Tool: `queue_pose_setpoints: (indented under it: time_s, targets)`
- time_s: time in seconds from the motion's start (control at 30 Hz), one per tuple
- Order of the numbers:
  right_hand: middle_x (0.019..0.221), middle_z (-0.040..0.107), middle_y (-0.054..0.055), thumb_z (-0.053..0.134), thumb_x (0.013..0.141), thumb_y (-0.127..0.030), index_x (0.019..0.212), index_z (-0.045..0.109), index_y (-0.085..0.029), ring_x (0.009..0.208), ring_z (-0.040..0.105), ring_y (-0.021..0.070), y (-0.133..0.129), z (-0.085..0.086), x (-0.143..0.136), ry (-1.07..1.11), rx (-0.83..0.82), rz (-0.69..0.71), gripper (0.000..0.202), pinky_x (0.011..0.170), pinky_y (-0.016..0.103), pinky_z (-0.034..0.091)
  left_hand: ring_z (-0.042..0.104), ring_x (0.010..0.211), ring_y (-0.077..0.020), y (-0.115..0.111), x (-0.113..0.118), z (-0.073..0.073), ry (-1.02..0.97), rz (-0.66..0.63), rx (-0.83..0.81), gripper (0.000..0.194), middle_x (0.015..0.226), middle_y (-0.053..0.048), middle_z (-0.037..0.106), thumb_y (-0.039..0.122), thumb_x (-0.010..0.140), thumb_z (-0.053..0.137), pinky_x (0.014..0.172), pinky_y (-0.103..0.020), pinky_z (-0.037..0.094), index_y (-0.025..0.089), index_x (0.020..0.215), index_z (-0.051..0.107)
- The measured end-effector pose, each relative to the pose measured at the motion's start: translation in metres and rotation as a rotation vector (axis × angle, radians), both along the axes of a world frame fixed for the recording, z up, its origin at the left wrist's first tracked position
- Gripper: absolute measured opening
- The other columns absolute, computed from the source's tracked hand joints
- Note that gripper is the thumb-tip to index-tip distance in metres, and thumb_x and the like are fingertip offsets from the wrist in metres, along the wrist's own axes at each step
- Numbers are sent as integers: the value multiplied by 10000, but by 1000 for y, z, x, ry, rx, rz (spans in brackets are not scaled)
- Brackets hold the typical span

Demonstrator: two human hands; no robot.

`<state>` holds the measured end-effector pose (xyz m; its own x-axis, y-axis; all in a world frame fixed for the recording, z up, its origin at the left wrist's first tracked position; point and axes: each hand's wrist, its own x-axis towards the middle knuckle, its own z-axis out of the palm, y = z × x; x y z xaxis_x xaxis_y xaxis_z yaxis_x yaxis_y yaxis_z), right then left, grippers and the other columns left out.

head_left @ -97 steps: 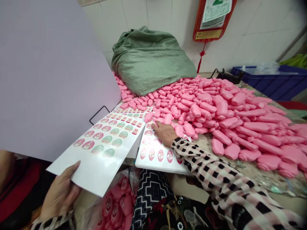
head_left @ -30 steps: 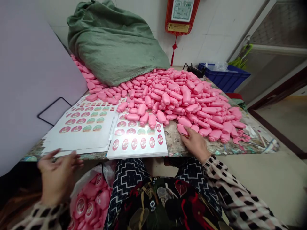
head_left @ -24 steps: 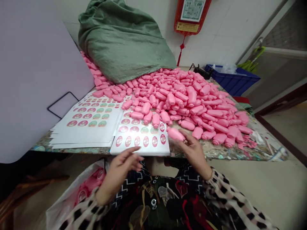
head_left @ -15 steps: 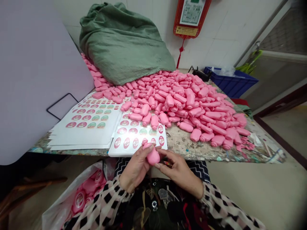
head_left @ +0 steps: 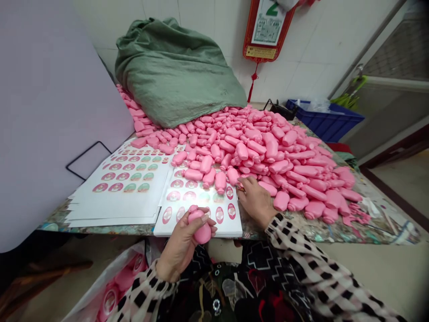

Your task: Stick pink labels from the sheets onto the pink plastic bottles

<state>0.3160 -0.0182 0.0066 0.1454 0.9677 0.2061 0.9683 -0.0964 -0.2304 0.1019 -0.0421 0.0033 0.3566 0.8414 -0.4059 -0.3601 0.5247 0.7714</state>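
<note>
A pale panel (head_left: 56, 112) fills the left side, standing beside a paint-stained table (head_left: 338, 231). Across the table spreads a heap of pink bottles (head_left: 271, 146), spilling from beneath a slumped green sack (head_left: 177, 71). At the heap's front left lies a stack of label sheets (head_left: 110, 205), its edges fanned unevenly. Just right of it, at the table's front edge, sits a second stack (head_left: 217, 228), with several bottles resting on its far part.

The right forearm, in a checked sleeve (head_left: 311, 264), angles in from the lower right. The right hand (head_left: 255, 199) is palm down, back upward, its fingers bent leftward beside the second stack's right edge and close to the nearest bottles. Its fingertips are too obscured to tell whether they pinch anything.

The left forearm rises from below, wrist bent inward. The left hand (head_left: 181, 241) is closed around one bottle (head_left: 201, 230), thumb across its front, holding it tilted, neck away, above the second stack's near edge.
</note>
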Motion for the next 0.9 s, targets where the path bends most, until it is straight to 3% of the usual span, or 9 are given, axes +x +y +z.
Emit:
queue_pose_setpoints:
  time_s: [0.13,0.27,0.43,0.63,0.9]
  targets:
    - [1134,530,114,363,908,-333,1290,415,-234,845,606,235,22,2,-14,-202,-136,-48,399,613,311,440,666,831,-205,10,-7,-3,-34,31,-27,271,911,-89,688,250,733,687,850,-389,503,161,958,567]
    - [1109,512,106,357,908,-374,1286,402,-252,805,605,227,28,-2,-22,-249,-161,-61,400,590,302,418,656,927,-228,17,-9,-8,-92,53,-84,252,997,-106,681,214,720,699,923,-419,471,168,927,563]
    - [1020,528,64,386,895,-396,1199,475,-269,783,590,202,16,-2,-26,-207,-140,-40,341,589,282,384,654,940,-231,19,-7,-11,-100,71,-115,270,976,-110,685,219,707,714,924,-414,471,162,914,549]
    - [1030,552,47,394,899,-434,1228,462,-286,774,590,181,-4,-6,-46,-103,-93,0,368,581,269,354,630,984,-216,19,-11,-15,-112,-24,-83,244,974,-88,680,247,757,670,956,-386,432,153,950,555]
    - [1071,549,54,416,899,-401,1246,458,-273,811,603,177,-9,-5,-67,15,-142,105,373,589,262,372,604,1000,-170,20,-14,-10,-105,-95,-89,246,996,-49,652,221,730,692,942,-295,412,163,934,567]
